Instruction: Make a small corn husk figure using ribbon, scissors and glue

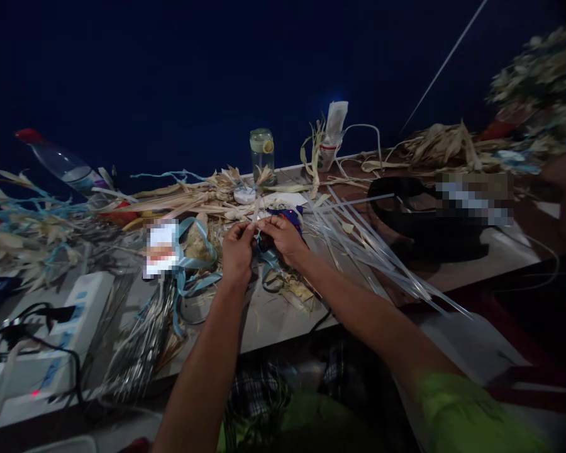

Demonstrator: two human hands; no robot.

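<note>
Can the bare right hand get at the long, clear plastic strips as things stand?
Probably yes: the strips lie beside the right hand, on its right, with nothing evident between. It seems to be pinching a thin pale piece, though, so it would likely have to let go first.

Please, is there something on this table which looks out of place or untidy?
Yes: the clear sticks lie loosely crossed beyond the right hand, and some ends seem to poke past the table at its front edge, which looks untidy.

held piece (256, 211) blurred, green sleeve (466, 409) cut off
</note>
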